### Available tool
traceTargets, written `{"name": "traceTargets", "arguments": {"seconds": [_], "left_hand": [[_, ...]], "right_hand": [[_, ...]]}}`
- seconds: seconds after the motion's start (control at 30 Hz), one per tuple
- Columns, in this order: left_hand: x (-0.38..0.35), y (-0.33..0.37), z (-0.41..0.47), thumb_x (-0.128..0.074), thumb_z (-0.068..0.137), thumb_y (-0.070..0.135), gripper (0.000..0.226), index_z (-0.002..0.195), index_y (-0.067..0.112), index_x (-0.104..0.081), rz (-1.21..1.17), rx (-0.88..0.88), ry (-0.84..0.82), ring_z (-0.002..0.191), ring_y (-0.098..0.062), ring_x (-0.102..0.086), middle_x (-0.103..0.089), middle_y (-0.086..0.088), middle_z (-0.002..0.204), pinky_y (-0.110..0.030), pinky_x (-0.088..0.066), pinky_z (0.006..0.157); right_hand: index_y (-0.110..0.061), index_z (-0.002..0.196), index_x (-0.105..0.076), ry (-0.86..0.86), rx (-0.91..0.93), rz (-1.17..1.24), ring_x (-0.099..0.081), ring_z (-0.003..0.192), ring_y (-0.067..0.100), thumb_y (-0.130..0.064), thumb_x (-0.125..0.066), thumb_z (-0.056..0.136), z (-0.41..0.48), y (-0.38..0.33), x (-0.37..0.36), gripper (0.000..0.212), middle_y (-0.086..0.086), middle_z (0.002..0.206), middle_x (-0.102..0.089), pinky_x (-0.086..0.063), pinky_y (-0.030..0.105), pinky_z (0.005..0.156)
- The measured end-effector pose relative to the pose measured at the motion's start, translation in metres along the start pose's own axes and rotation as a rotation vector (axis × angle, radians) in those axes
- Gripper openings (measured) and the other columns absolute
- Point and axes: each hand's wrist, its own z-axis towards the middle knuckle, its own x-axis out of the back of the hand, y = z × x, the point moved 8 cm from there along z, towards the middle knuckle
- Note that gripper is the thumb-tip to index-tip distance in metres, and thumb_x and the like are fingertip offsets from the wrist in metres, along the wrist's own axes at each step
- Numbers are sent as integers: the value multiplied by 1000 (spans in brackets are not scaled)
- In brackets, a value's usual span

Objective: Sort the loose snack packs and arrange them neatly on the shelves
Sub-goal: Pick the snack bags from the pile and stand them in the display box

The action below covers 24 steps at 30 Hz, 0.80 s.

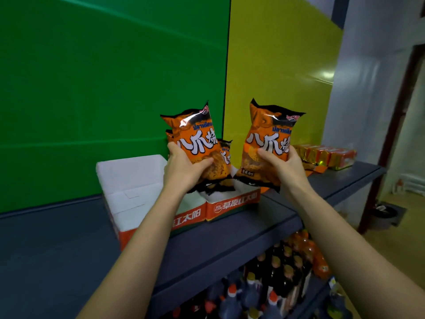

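Head view: looks forward and down along a dark shelf (230,238) that crosses from lower left to the right middle of the frame.
Left hand (184,166): fingers curled under and thumb over a stack of orange snack packs (197,134) at the centre of the frame.
Right hand (282,166): grips a single orange pack (269,134) by its lower half, thumb across the front, just right of centre.
Where the packs are: both lots are upright in the air above the cartons, apart from each other and not yet on the shelf.
Why held so: the printed faces point at the camera, probably to match like with like and square the packs up before setting them down.
Cartons: an open white carton (128,180) sits left of centre with a second carton (232,204) just beside it; they look like display trays meant to take the packs.
Neighbours: gold-and-red boxes (326,155) stand in a row at the right middle; bottles (276,272) fill the level below, lower right.
Hidden: the stack's count is unclear, at least three. The packs cover the inside of the second carton, a forearm crosses the white carton's lettering, and the bottles are blurred and cut off at the bottom edge.
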Motion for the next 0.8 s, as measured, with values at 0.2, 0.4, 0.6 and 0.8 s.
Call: {"name": "traceTargets", "arguments": {"seconds": [0.2,0.4,0.6,0.8], "left_hand": [[-24,0,29,-75,73,33,71,121,6,-31,72,52,128,117,-31,-53,-52,-9,131,-48,-45,98],[-59,-18,38,-76,73,30,72,123,6,-29,241,122,113,118,-31,-53,-50,-9,133,-43,-47,95],[-67,-43,27,-77,71,33,74,126,8,-35,488,214,87,115,-29,-54,-54,-10,129,-43,-46,97],[-54,-39,16,-78,68,40,74,122,8,-40,650,224,212,116,-29,-47,-52,-11,122,-42,-41,99]], "right_hand": [[-16,129,-49,-77,63,82,-60,110,18,-22,-72,79,67,5,5,55,2,121,-62,-47,39,99],[-15,131,-44,-191,24,202,-56,112,16,-25,-71,80,104,19,-5,58,-10,110,-59,-46,28,91],[-20,127,-46,-428,-83,225,-57,98,7,-30,-68,81,104,53,-47,52,-7,115,-58,-49,23,82],[-15,144,-26,-574,-53,-155,-42,132,25,-38,-71,75,89,92,-65,86,7,148,-37,-43,43,103]]}}
